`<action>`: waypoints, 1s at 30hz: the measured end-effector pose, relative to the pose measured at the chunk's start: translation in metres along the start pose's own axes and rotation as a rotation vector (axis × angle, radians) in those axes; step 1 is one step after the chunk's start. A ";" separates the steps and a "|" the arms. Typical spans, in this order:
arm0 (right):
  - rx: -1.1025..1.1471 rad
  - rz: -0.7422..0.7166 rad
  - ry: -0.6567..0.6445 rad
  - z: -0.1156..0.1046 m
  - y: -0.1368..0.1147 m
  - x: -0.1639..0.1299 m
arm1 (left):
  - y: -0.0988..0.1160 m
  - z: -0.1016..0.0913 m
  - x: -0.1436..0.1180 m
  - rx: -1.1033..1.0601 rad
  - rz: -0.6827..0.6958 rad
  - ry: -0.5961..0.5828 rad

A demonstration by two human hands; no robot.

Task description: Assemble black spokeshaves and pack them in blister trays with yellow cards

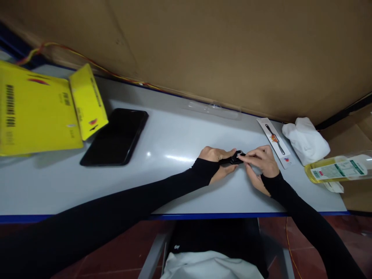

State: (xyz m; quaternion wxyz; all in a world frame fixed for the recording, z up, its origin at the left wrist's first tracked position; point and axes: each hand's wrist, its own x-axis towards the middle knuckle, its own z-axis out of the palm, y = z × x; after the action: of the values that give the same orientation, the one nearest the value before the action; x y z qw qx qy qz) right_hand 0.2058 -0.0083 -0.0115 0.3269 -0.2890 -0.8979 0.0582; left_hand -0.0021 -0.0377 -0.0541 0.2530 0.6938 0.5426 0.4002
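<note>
A black two-handled tool with a bright metal part in its middle, apparently a spokeshave (238, 155), is held just above the table. My left hand (213, 157) is closed around its left handle, thumb and fingers on either side. My right hand (263, 162) is closed at the tool's right end, its fingertips on the metal middle part. Those fingers hide the right handle. Right of my right hand lies a packaging card (276, 141) with a picture of a similar black two-handled tool.
An open yellow box (37, 112) stands at the left beside a black tablet-like device (116, 135). Clear plastic packaging (213, 110) lies along the back of the grey table (171, 135). A white cloth (305, 141) and a bottle of yellow liquid (337, 168) are at the right.
</note>
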 end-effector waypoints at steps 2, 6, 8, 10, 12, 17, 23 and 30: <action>-0.034 0.012 0.022 0.000 0.003 0.002 | 0.001 0.000 -0.001 -0.006 0.041 -0.029; -0.090 0.035 0.090 0.001 0.008 0.004 | 0.004 0.002 -0.003 0.009 0.071 -0.043; -0.111 0.063 0.094 0.002 0.007 0.005 | 0.005 0.003 -0.003 0.039 0.059 -0.023; -0.120 0.109 0.081 0.002 0.006 0.006 | 0.005 0.003 -0.003 0.066 0.057 -0.016; -0.106 0.139 0.069 0.000 0.004 0.007 | 0.005 0.002 -0.003 0.063 0.049 -0.017; -0.050 0.060 0.068 -0.006 0.003 0.009 | 0.004 0.001 -0.004 -0.023 0.013 -0.014; -0.041 0.012 0.085 -0.004 0.000 0.006 | 0.005 0.002 -0.002 -0.073 -0.050 0.010; -0.100 0.025 0.090 -0.003 -0.005 0.002 | 0.008 0.000 -0.001 -0.061 -0.062 0.005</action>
State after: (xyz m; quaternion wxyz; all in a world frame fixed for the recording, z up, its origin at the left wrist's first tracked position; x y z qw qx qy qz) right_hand 0.2035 -0.0111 -0.0068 0.3511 -0.3186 -0.8805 0.0043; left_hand 0.0026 -0.0413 -0.0484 0.2849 0.6677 0.5520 0.4103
